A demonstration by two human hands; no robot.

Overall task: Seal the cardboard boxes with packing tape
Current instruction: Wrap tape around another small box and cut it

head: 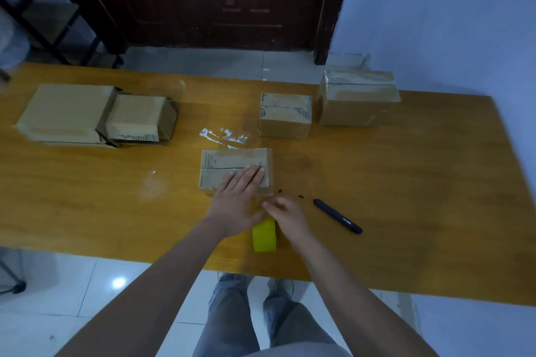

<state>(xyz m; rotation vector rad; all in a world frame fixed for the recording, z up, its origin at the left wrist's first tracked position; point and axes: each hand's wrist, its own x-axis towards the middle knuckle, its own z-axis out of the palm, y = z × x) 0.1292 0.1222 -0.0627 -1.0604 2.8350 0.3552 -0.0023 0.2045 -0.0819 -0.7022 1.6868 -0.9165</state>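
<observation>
A small cardboard box (220,164) sits in the middle of the wooden table (406,182), with clear tape across its top. My left hand (237,197) lies flat on the box's top, fingers straight and pressing. Just behind it, my right hand (290,217) holds the yellow roll of packing tape (264,236) near the table's front edge, fingers curled over its top. A strip of clear tape seems to run from the roll toward the box, though this is hard to make out.
Two taped boxes, a small one (285,114) and a larger one (358,98), stand at the back right. Flattened and open boxes (87,114) lie at the back left. A black cutter pen (338,216) lies right of my hands. Crumpled tape scraps (223,136) lie behind the middle box.
</observation>
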